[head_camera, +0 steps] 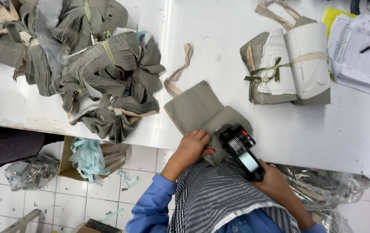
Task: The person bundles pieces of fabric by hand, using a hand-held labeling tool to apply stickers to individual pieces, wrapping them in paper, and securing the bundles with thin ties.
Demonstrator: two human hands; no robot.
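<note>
Right grip (275, 181) clenched on black labelling gun (240, 149), left grip (195, 144) pinching flat grey-green fabric pieces (198, 108)

White table (219, 34) with fabric bundles (107, 82)

Off-task clutter on the white worktable (219, 39)

At ten o'clock, a heap of tied grey fabric bundles (94, 69); at two o'clock, a strapped grey-and-white cloth stack (299, 64); printed paper sheets (360, 51) beyond it; a cardboard box of pale blue strips (90, 157) at seven.

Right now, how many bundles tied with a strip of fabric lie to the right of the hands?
1. The tied bundle lies on the white table, up and right of the label gun. Others may be out of frame.
</note>
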